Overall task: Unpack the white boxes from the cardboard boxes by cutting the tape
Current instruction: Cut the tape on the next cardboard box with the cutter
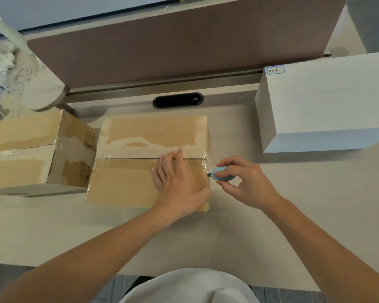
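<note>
Left hand (179, 184) lies flat on carton (140, 138), fingers straight and spread, gripping nothing, tips across the centre seam. Right hand (243, 182) pinches blue cutter (221, 174) between thumb and curled fingers, blade tip at the carton's right edge, just right of the left hand. Clear tape (202, 153) covers the seam under the left fingertips. Spare cartons (26, 149), taped, sit left of the left fingers. White box (326, 101) is beyond the right fingers, well apart, on desk (293, 204). Cable port (177, 100) is beyond the carton.
</note>
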`<state>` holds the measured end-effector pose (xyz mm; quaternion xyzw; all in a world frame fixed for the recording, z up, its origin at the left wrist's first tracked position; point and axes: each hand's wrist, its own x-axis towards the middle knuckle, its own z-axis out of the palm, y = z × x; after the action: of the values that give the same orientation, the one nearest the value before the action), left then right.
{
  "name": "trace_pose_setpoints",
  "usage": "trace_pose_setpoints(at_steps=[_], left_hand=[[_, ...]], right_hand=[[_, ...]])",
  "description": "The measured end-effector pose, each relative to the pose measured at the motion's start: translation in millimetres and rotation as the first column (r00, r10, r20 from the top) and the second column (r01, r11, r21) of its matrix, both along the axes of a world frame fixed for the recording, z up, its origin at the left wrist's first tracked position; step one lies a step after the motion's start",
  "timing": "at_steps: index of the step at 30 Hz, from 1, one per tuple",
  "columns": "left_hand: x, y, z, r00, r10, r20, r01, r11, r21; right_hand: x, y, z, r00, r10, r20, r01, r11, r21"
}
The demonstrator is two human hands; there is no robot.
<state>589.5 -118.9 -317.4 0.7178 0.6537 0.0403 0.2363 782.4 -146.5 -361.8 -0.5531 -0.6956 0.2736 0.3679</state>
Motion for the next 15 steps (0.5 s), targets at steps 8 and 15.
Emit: trace_pose_setpoints(at_steps=[8, 15], left_hand=[[-4, -4, 2, 0.991, 0.051, 0.12, -0.057, 0.997, 0.047], [-3, -3, -2, 0.99, 0.05, 0.131, -0.057, 0.997, 0.053]], right_hand=[[7, 10, 4, 0.989, 0.145, -0.028, -0.146, 0.989, -0.038], [4, 26, 4, 0.992, 0.124, -0.007, -0.124, 0.991, -0.041]])
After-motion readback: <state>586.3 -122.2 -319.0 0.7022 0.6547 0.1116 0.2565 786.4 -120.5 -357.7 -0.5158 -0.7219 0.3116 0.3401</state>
